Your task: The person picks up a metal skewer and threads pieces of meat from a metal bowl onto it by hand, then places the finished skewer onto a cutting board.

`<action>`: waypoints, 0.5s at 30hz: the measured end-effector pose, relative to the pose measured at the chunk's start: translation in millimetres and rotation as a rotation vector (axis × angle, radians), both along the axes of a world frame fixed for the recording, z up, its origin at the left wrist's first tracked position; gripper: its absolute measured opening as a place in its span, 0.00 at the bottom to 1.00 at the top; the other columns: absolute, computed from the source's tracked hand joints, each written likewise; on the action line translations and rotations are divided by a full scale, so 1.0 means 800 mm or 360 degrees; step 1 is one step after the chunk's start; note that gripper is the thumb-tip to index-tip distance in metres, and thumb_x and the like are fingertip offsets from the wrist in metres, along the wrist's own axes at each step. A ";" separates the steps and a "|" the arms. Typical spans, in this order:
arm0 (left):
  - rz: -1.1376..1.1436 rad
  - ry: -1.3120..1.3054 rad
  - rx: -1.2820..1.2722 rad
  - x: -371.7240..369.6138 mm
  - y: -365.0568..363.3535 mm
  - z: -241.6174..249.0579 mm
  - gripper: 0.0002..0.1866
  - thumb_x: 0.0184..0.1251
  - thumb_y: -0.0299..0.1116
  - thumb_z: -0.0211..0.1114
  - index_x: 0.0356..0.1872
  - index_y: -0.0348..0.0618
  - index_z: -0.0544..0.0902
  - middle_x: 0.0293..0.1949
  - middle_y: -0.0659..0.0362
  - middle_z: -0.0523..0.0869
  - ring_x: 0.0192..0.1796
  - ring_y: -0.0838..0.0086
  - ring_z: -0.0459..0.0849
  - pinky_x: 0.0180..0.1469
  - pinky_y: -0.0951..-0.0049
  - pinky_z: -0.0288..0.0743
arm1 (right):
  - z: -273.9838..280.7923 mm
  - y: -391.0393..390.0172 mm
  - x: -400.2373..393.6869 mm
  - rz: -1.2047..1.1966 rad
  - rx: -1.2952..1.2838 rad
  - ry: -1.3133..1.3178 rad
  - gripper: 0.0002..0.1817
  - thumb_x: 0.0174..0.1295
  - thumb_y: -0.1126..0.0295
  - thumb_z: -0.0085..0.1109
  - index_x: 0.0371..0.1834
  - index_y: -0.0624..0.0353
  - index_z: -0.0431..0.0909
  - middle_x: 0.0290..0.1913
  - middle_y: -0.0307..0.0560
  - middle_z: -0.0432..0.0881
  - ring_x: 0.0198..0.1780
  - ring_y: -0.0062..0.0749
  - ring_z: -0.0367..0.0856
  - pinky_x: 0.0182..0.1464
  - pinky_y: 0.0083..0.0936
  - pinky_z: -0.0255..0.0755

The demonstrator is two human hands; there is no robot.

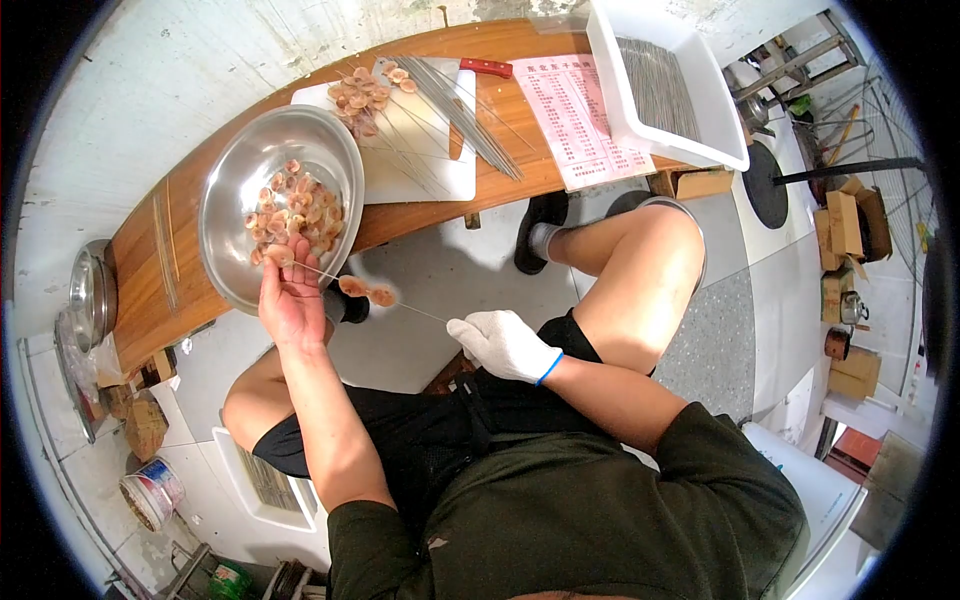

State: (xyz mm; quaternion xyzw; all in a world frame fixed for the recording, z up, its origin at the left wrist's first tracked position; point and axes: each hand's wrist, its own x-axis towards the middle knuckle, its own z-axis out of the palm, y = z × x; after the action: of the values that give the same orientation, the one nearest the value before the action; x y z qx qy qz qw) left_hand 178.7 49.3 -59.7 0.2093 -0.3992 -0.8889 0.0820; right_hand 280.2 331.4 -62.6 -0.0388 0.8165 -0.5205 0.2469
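Observation:
My right hand point(495, 343), in a white knit glove with a blue cuff edge, is closed around the near end of a thin metal skewer point(420, 311). Two reddish-brown meat pieces point(366, 291) are threaded midway along it. At the skewer's far end, my bare left hand point(293, 303) pinches another rounded meat piece point(279, 256), held over the near rim of a large steel bowl point(225, 215). Inside the bowl lies a heap of small, round, pale-edged meat pieces point(310, 212).
A white cutting board point(400, 175) carries loaded skewers and bare ones point(450, 105). Beside it lie a red-handled knife point(486, 68) and a printed pink sheet point(565, 120). A white bin point(725, 135) of skewers stands at the wooden table's point(150, 290) right end.

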 end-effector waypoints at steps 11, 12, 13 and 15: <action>-0.0049 0.0006 -0.0183 0.001 0.000 0.002 0.15 0.77 0.36 0.54 0.51 0.35 0.77 0.52 0.48 0.84 0.52 0.66 0.84 0.54 0.66 0.80 | 0.001 0.000 -0.001 -0.0010 -0.0016 -0.0019 0.29 0.72 0.50 0.46 0.22 0.64 0.76 0.23 0.62 0.77 0.30 0.60 0.78 0.36 0.43 0.70; -0.0059 0.0006 -0.0205 0.000 0.000 0.002 0.14 0.77 0.37 0.54 0.51 0.35 0.77 0.52 0.48 0.84 0.51 0.66 0.85 0.53 0.67 0.80 | 0.001 0.000 -0.002 -0.0005 -0.0007 -0.0021 0.29 0.72 0.49 0.46 0.22 0.64 0.76 0.23 0.61 0.77 0.30 0.59 0.78 0.36 0.43 0.71; -0.0052 -0.0007 -0.0209 0.000 0.000 0.001 0.14 0.77 0.37 0.55 0.50 0.36 0.78 0.51 0.48 0.84 0.50 0.67 0.85 0.52 0.67 0.80 | 0.002 0.000 -0.002 0.0000 0.0001 -0.0025 0.29 0.72 0.49 0.46 0.22 0.64 0.77 0.23 0.61 0.78 0.30 0.58 0.78 0.36 0.42 0.71; -0.0036 -0.0024 -0.0216 -0.001 -0.001 0.000 0.13 0.76 0.38 0.55 0.49 0.38 0.78 0.49 0.49 0.85 0.49 0.67 0.86 0.50 0.68 0.81 | 0.003 0.000 -0.002 -0.0010 -0.0005 -0.0034 0.30 0.72 0.49 0.46 0.21 0.63 0.77 0.23 0.60 0.78 0.29 0.57 0.79 0.36 0.42 0.71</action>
State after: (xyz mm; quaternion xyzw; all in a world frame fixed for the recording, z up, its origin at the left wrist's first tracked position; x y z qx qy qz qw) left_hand 177.7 48.8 -59.3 0.2054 -0.4615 -0.8590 0.0829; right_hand 278.5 331.8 -60.5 -0.0310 0.8131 -0.5230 0.2539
